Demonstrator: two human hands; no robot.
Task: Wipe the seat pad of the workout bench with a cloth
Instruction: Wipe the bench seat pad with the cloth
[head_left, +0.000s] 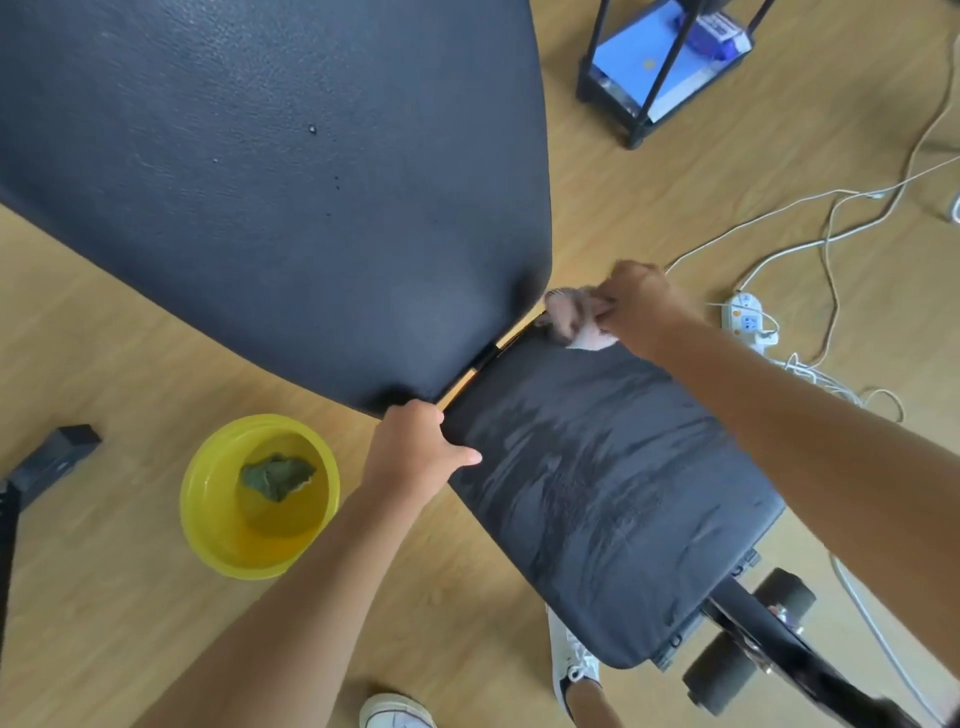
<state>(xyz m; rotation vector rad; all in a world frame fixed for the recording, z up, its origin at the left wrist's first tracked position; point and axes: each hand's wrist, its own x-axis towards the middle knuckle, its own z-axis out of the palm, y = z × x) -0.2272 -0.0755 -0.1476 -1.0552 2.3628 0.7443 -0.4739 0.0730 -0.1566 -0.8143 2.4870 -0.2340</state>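
- While the head camera is looking down, the black padded seat pad (597, 483) of the workout bench is lying across the middle of the view, its surface showing wet-looking streaks.
- The right hand (641, 306) is clenching a crumpled pale pinkish cloth (574, 317), bunching it between fingers and thumb.
- That cloth is sitting at the far right corner of the seat pad, touching its edge just beside the gap where the large black textured backrest pad (270, 182) is meeting the seat.
- The left hand (415, 457) is grasping the near left corner of the seat pad, the thumb lying on top of the surface and the fingers curling over the edge.
- The cloth is thus lying well apart from the left hand, at the opposite end of the same edge.
- A round yellow plastic basin (208, 519) is standing on the light wooden floor (104, 597) just left of the left forearm, and a wadded green rag (275, 475) is resting inside it.
- White cables (831, 218) and a white power strip (745, 319) are lying on the floor beyond the right hand.
- White sneakers (571, 660) are showing at the bottom edge, beside the bench's black foam rollers (722, 670).
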